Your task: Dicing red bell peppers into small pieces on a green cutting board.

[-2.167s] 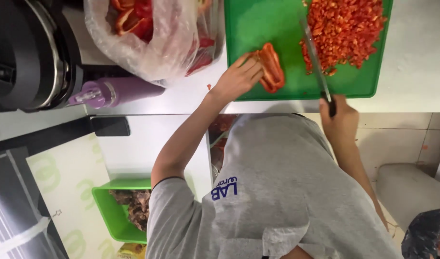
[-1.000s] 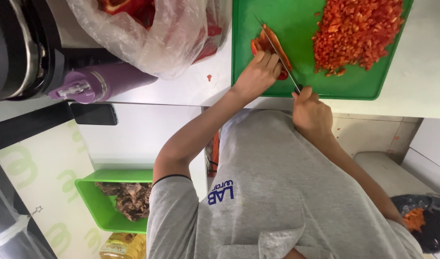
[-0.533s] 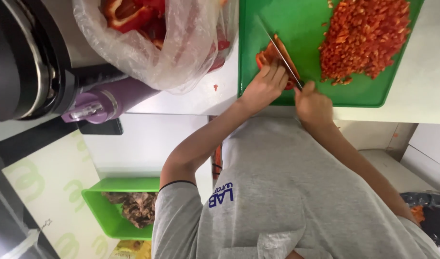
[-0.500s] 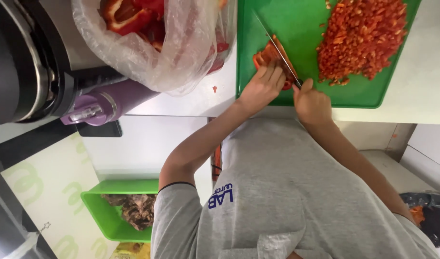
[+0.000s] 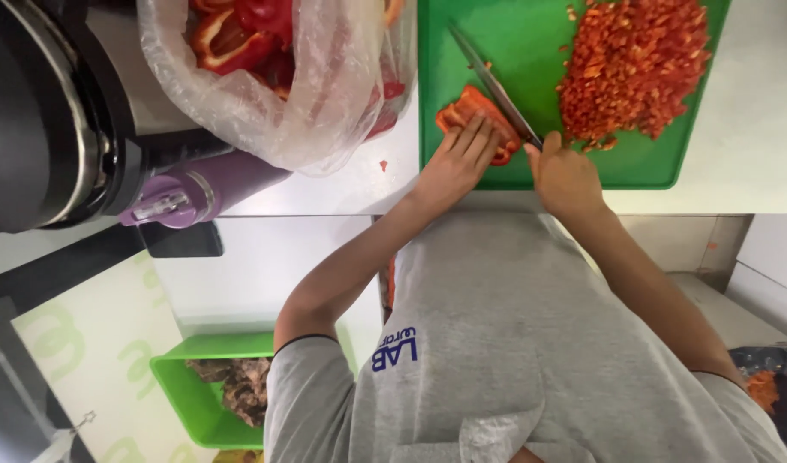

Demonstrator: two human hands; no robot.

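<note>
Pepper piece: a flat red pepper piece (image 5: 472, 118) lies on the near left part of the green cutting board (image 5: 531, 51), skin side not clear from this view.
Knife: the dark blade of the knife (image 5: 494, 86) runs diagonally across the pepper piece, tip toward the far left, heel near the right hand.
Left hand: the left hand (image 5: 458, 159) presses flat on the pepper piece, fingers extended toward the blade, holding it down.
Right hand: the right hand (image 5: 565, 171) is closed round the knife handle; the handle itself is hidden in the grip.
Judgement, grip: fingertips lie close to the edge; curling them back with knuckles guiding the blade would be safer.
Judgement, cut: even strips first, then crosswise, would match the existing dice.
Chopped pile: a heap of diced red pepper (image 5: 633, 69) sits on the far right of the board, apart from the piece in hand.
Supply: a clear plastic bag of red peppers (image 5: 282, 77) rests left of the board on the bench (image 5: 753, 129).
Other: a purple bottle (image 5: 205, 189) lies beside the bag; a green crate (image 5: 196, 386) stands below.
</note>
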